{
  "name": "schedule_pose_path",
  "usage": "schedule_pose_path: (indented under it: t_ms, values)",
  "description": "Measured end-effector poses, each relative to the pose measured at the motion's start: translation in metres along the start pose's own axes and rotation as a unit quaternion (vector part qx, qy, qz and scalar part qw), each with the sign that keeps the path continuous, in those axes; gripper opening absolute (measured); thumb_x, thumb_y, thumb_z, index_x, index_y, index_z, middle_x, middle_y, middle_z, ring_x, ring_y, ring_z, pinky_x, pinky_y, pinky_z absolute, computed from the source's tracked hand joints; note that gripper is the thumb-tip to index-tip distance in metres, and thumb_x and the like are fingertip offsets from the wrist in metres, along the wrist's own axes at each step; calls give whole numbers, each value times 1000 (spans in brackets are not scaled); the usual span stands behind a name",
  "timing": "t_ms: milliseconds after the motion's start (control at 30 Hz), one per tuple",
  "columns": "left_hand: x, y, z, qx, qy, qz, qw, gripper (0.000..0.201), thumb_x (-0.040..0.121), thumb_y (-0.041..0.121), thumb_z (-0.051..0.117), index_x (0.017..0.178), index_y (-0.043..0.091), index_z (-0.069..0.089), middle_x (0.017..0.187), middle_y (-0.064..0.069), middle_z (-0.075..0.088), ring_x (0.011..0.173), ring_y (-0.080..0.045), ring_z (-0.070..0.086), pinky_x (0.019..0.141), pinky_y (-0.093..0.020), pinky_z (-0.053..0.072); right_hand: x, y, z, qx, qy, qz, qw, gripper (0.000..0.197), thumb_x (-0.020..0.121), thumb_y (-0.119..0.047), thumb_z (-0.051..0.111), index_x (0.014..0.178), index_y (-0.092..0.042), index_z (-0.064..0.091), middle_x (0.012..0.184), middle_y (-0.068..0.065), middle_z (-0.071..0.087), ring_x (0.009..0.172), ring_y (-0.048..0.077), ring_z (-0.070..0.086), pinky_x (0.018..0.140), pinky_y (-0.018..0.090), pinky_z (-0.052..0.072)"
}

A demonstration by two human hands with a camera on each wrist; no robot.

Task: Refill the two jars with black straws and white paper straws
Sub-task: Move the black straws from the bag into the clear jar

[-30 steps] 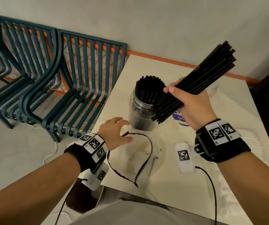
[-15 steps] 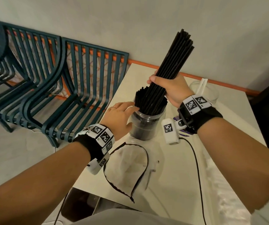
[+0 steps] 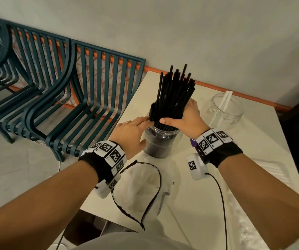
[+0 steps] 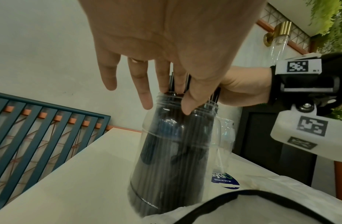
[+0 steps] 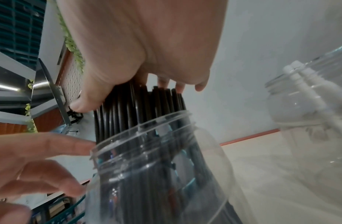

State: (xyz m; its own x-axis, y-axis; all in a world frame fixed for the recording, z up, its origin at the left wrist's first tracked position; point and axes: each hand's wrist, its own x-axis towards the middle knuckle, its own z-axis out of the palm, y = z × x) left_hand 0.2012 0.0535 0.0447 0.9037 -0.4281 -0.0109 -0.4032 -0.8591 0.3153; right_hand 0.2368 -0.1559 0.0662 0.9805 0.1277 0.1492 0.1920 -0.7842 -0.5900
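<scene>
The bundle of thin black plastic straws [image 3: 172, 98] stands with its lower ends inside the clear plastic jar [image 3: 160, 143], fanning out above the rim. The right hand [image 3: 184, 117] is wrapped around the bundle just above the jar mouth. The left hand [image 3: 130, 132] is loose and flat, fingertips resting on the rim and the straws on the opposite side. To seat them well, I would loosen the grasp gradually, letting the straws slide down while the left hand steadies the jar and corrals strays. Beyond the right hand stands a second clear jar [image 3: 224, 109] holding two white paper straws [image 3: 225, 98]. Two jars, two hands.
</scene>
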Motion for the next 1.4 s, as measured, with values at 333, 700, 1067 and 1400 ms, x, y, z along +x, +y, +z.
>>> schedule_pose_path:
  t_ms: [333,700,1067,1400]
  values:
    - [-2,2,0,-15,4,3,1000,62,89,30,55,144,32,28,154,12,23,125,-20,49,101,-38,43,-3,-36,-28,237,210,-56,947,60,101,-14,41,152,-23,11,154,-5,31,126,-7,45,111,29,37]
    - [-2,3,-1,-32,-1,4,999,63,89,31,55,145,32,26,153,14,22,112,-18,57,84,-31,52,6,-48,-9,61,135,-141,979,43,92,-30,60,132,-18,50,132,1,48,115,12,51,97,24,46]
    - [-1,-3,1,-66,2,31,997,60,90,33,55,144,31,29,154,14,22,107,-17,60,82,-28,48,-18,-6,27,-188,53,-198,960,55,90,-48,46,137,-19,47,150,2,40,143,26,26,116,49,22]
    - [49,9,-8,-480,33,-128,867,63,95,46,44,148,23,21,154,3,27,138,-17,30,103,-27,23,-21,20,23,208,6,100,973,128,59,-48,85,151,-30,-1,157,-2,20,143,16,22,117,37,21]
